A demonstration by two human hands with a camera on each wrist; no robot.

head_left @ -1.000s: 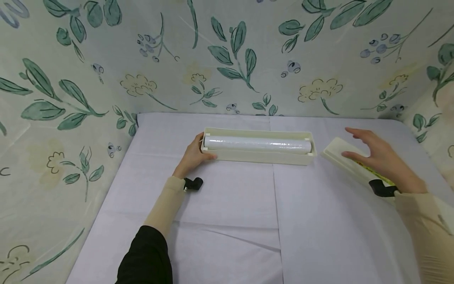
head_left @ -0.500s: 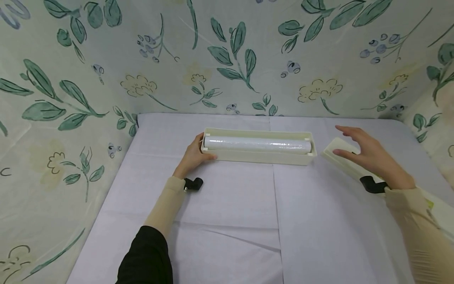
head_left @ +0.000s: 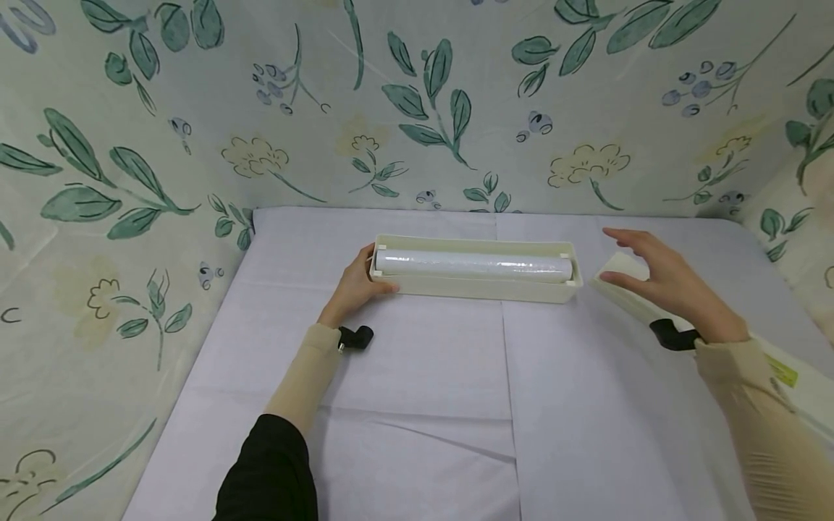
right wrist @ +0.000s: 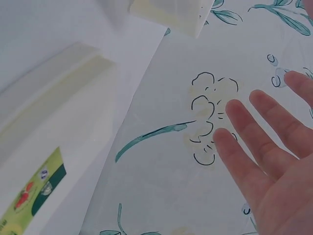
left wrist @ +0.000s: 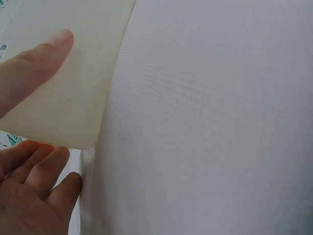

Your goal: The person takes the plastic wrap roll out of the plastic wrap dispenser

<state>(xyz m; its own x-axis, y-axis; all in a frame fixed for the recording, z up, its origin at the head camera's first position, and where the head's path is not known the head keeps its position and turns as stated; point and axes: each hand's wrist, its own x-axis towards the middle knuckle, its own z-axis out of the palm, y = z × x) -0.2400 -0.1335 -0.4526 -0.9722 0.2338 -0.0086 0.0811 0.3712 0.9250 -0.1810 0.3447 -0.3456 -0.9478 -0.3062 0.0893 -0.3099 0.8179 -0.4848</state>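
Observation:
An open cream plastic-wrap dispenser box [head_left: 482, 289] lies lengthwise near the far side of the table, a shiny roll of plastic wrap [head_left: 472, 265] inside it. My left hand [head_left: 355, 291] holds the box's left end; the left wrist view shows the thumb on the front wall and the other fingers at the end wall. Above the long cream lid [head_left: 627, 299] hovers my right hand [head_left: 684, 289], fingers spread and holding nothing. In the right wrist view the lid [right wrist: 68, 117] bears a green and yellow label [right wrist: 36, 193], and a box corner [right wrist: 168, 17] shows at the top.
A white cloth [head_left: 417, 449] with fold creases covers the table. Behind and at both sides hangs a curtain [head_left: 417, 145] printed with leaves and flowers. The lid lies slantwise at the right, partly under my right forearm [head_left: 749, 405].
My right hand has moved left over the lid, towards the box, with its fingers still apart. More of the lid's label shows beside the sleeve. The left hand and the box stay put.

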